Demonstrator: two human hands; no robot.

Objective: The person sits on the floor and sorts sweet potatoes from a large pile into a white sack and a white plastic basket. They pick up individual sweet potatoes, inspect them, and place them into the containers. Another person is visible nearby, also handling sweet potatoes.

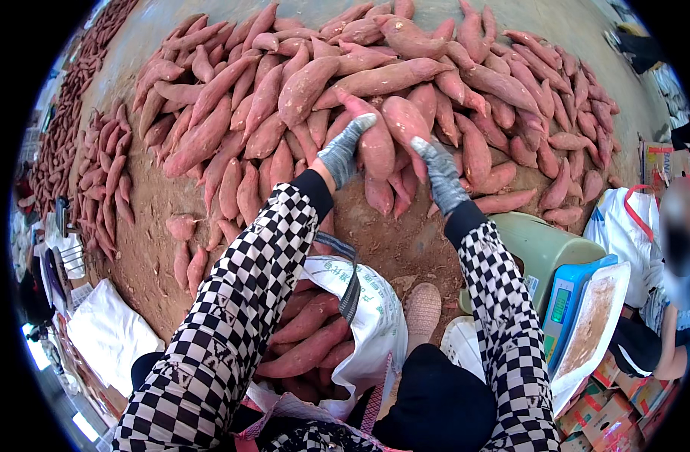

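My left hand (345, 148), in a grey knit glove with pale fingertips, grips a reddish sweet potato (377, 148) at its left side, thumb on top. My right hand (442, 174), gloved alike, has its thumb over the lower part of another sweet potato (404, 120); its other fingers are largely hidden. Both roots are at the near edge of a large sweet potato heap (254, 124) on the dirt-covered floor. Below my forearms, an open white woven bag (379, 299) with grey and pink straps holds several sweet potatoes (308, 350).
To the right are a green plastic stool (543, 240), a blue digital scale (571, 305) with a soiled white tray (593, 322), and cardboard boxes (610, 421). A white sack (116, 333) lies left. More sweet potatoes (108, 169) stretch along the left. Another person's arm (668, 344) shows far right.
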